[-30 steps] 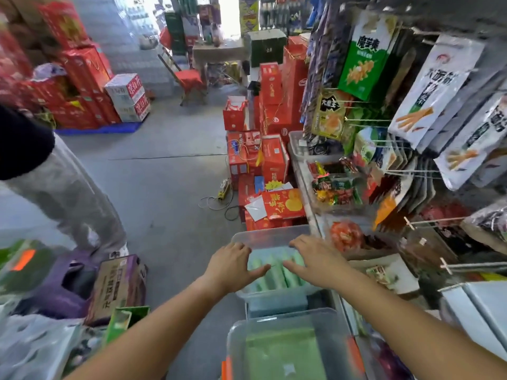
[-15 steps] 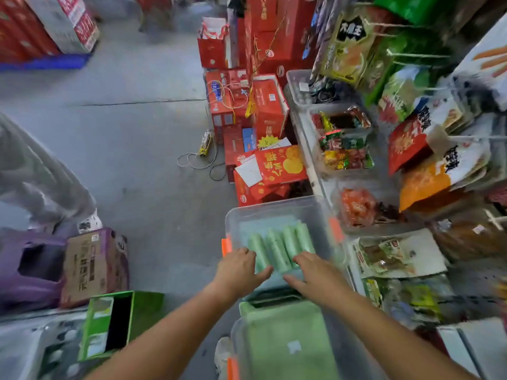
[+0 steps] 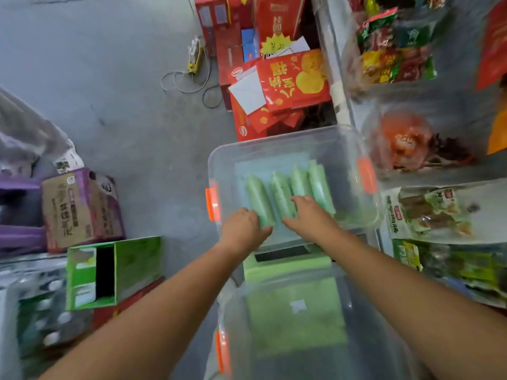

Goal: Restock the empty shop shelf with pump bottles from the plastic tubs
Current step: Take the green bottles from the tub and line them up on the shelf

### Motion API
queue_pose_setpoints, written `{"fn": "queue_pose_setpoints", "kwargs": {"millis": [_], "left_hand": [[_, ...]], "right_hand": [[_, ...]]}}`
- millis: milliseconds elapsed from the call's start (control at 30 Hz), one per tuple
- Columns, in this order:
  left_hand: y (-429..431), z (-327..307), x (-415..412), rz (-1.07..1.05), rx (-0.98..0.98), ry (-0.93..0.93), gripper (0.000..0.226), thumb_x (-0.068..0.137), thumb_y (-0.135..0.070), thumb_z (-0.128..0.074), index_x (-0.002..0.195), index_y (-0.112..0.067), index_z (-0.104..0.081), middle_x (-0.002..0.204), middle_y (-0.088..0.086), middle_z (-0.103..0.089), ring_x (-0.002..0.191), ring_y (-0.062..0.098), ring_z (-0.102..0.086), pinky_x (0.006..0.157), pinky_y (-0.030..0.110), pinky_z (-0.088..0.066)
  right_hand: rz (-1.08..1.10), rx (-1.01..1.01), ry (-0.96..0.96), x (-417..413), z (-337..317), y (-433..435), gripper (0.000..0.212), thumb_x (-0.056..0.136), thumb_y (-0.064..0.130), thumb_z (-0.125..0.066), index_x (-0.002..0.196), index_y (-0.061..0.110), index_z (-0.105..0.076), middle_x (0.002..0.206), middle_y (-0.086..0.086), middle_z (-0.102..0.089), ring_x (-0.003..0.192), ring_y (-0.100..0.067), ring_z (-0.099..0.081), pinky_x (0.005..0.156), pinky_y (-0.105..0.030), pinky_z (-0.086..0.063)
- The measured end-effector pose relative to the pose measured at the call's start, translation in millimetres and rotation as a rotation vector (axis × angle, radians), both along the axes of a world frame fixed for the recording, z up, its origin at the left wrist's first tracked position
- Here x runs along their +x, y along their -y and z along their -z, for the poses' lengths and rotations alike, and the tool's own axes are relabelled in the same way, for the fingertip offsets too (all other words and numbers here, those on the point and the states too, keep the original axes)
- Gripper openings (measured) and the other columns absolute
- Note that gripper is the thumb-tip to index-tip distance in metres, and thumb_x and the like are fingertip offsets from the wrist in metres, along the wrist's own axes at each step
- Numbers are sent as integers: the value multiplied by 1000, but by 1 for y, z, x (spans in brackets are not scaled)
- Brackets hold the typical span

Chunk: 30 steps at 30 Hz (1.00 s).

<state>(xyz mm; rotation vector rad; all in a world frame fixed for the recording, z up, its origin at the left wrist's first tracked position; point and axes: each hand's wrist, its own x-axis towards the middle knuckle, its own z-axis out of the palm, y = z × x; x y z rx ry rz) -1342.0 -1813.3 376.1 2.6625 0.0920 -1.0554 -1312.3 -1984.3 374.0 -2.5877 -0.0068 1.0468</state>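
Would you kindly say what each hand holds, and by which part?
Left hand grips the leftmost green bottle by its near end; right hand rests on its neighbours, grip unclear.
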Motion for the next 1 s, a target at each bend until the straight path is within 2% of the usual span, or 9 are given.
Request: {"fn": "queue_pose_setpoints", "kwargs": {"millis": [200, 300, 400, 467, 500, 633, 733, 867, 1000], "left_hand": [[8, 58, 26, -64, 37, -61, 45, 93, -45, -64, 113, -5, -61, 123, 17, -59, 117, 35, -55, 90, 38, -46], [13, 83, 29, -155, 21, -78, 43, 91, -42, -68, 115, -6, -61, 123, 16, -61, 115, 35, -57, 89, 36, -47], [18, 110, 33, -368, -48, -161, 68, 84, -53, -73, 126, -2, -55, 124, 16, -62, 117, 36, -59, 89, 38, -49], [23, 127, 37, -492, -96, -205, 90, 79, -62, -74, 134, 4, -48, 126, 16, -62, 115, 35, -62, 89, 39, -50], [26, 136, 38, -542, -120, -213, 92, 77, -62, -75, 134, 5, -48, 125, 16, -64, 113, 35, -63, 87, 38, -51], [32, 155, 37, -739, -191, -236, 87, 77, -43, -83, 136, 4, -41, 131, 19, -59, 116, 37, -62, 92, 40, -51], [27, 164, 35, -806, -185, -263, 89, 71, -35, -87, 135, 2, -36, 131, 21, -56, 111, 41, -63, 91, 46, -56], [25, 170, 37, -839, -203, -283, 93, 71, -31, -86, 136, -4, -25, 134, 22, -50, 114, 41, -60, 94, 50, -56], [27, 176, 38, -869, -210, -292, 94, 72, -30, -85, 138, -6, -23, 137, 21, -46, 118, 40, -57, 96, 51, -55]], "right_hand": [[-25, -103, -76, 18, 65, -12, 63, 86, 34, -71, 135, 7, -42, 134, -14, -43, 120, -35, -53, 93, -42, -49], [-4, -163, -123, 21, 92, -19, 68, 86, 31, -74, 139, 6, -40, 137, -14, -42, 119, -36, -54, 92, -41, -49], [56, -201, -126, 25, 112, -21, 74, 85, 26, -75, 143, 2, -36, 141, -17, -41, 123, -37, -53, 95, -41, -48], [89, -218, -130, 31, 120, -24, 76, 84, 32, -76, 143, 2, -38, 140, -18, -43, 123, -37, -54, 96, -41, -48], [95, -225, -132, 34, 124, -27, 75, 83, 35, -77, 141, 2, -42, 138, -18, -47, 121, -37, -56, 94, -40, -49], [101, -218, -115, 38, 142, -38, 43, 86, 25, -74, 123, 6, -62, 127, -15, -63, 114, -33, -63, 88, -37, -52], [93, -201, -124, 36, 151, -44, 36, 87, 21, -74, 118, 6, -64, 122, -14, -65, 111, -32, -64, 84, -36, -51], [90, -207, -141, 37, 153, -44, 50, 81, 24, -79, 122, 4, -59, 125, -14, -62, 112, -32, -63, 85, -36, -51], [102, -205, -143, 38, 157, -43, 63, 74, 29, -84, 125, 4, -58, 126, -14, -62, 114, -31, -64, 89, -36, -53]]}}
